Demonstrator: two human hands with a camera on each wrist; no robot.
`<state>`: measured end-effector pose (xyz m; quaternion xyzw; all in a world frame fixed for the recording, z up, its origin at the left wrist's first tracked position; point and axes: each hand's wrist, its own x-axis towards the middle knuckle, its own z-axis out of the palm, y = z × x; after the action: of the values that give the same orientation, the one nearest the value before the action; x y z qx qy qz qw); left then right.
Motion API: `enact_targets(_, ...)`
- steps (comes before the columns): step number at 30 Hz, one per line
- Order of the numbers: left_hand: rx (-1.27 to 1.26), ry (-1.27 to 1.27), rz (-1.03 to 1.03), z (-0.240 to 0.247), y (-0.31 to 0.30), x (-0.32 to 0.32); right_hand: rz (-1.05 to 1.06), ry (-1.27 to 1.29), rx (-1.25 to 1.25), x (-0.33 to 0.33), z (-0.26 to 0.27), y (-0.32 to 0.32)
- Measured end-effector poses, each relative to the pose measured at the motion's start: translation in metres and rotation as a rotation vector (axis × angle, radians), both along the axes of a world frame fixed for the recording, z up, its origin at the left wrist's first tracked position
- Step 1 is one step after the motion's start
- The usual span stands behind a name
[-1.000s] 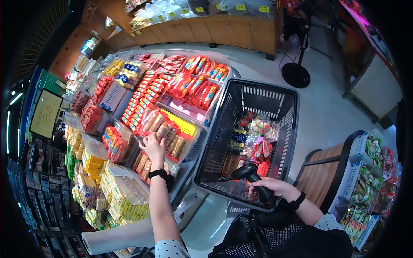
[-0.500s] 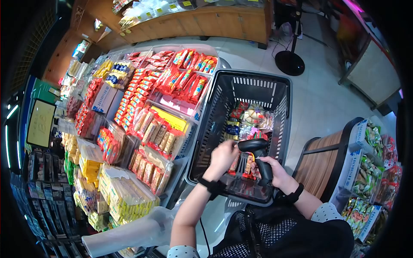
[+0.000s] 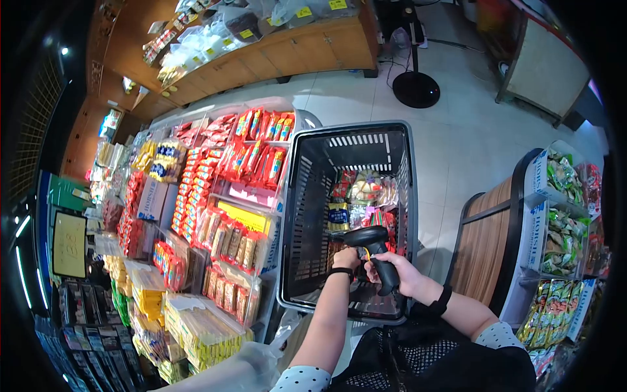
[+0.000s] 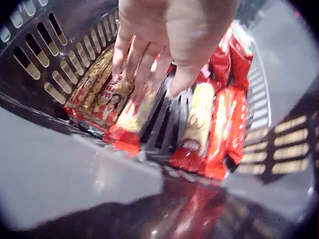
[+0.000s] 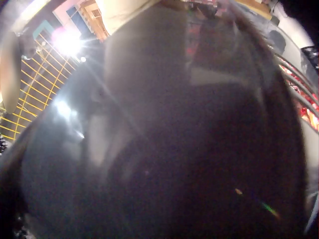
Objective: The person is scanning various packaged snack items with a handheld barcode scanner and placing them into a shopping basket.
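Observation:
My left hand (image 3: 346, 259) reaches down into a black shopping basket (image 3: 285, 228). In the left wrist view its fingers stretch downward, tips right at a red-ended wrapped snack bar (image 4: 128, 124), with the thumb held apart. Another wrapped bar (image 4: 201, 114) lies across a gap, beside red packets (image 4: 230, 127). Brown bars in a clear pack (image 4: 94, 94) lie along the basket wall. My right hand (image 3: 406, 276) grips the handle of a black handheld scanner (image 3: 366, 236) above the basket's near end. A dark glossy surface fills most of the right wrist view.
Left of the basket stands a sloped display with red-wrapped snack bars (image 3: 232, 243) and a yellow card (image 3: 243, 217). A wood-fronted shelf (image 3: 486, 245) with bagged snacks is at right. Behind are a round black stand base (image 3: 416, 89) and a wooden counter (image 3: 281, 55).
My left hand has left the bars on the display and moved right, past the scanner, down into the basket. The right hand still holds the scanner, while the head view has shifted.

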<state>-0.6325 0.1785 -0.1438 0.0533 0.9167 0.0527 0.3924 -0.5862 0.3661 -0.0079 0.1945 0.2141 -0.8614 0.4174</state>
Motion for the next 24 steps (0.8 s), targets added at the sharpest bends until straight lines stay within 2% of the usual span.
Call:
enact_targets(2, -0.082, 0.225, -0.025, -0.010, 0.002, 0.009, -0.008, 0.006, -0.008, 0.000, -0.003, -0.001)
enact_targets(4, -0.064, 0.151, 0.113, -0.013, 0.007, 0.008, -0.013, 0.006, -0.009, -0.001, -0.002, -0.001)
enact_targets(7, -0.035, 0.165, 0.117, 0.002, 0.012, 0.002, -0.016, -0.012, -0.018, -0.002, -0.002, 0.000)
enact_targets(9, -0.003, 0.027, 0.061, 0.018, 0.017, -0.004, -0.015, 0.003, -0.034, -0.002, -0.003, 0.001)
enact_targets(10, 0.218, -0.085, 0.584, -0.005, 0.010, -0.005, -0.008, 0.017, -0.050, -0.003, -0.004, 0.001)
enact_targets(11, 0.216, -0.083, 0.577, -0.027, 0.005, -0.002, -0.003, -0.018, -0.060, -0.003, -0.004, 0.002)
enact_targets(16, 0.004, 0.123, 0.233, -0.039, 0.009, 0.002, -0.003, -0.017, -0.049, -0.003, -0.005, 0.000)
enact_targets(17, 0.007, 0.124, 0.233, -0.039, 0.009, 0.001, -0.006, -0.011, -0.052, -0.002, -0.005, -0.001)
enact_targets(20, 0.136, -0.018, 0.711, -0.023, 0.005, -0.010, -0.016, -0.024, -0.051, 0.000, -0.004, -0.004)
enact_targets(21, 0.118, -0.105, 0.574, -0.048, -0.008, -0.013, -0.011, -0.023, -0.048, 0.001, -0.002, -0.004)
enact_targets(24, 0.038, -0.054, 0.534, -0.058, -0.017, -0.013, 0.008, 0.023, 0.021, 0.002, 0.004, -0.005)
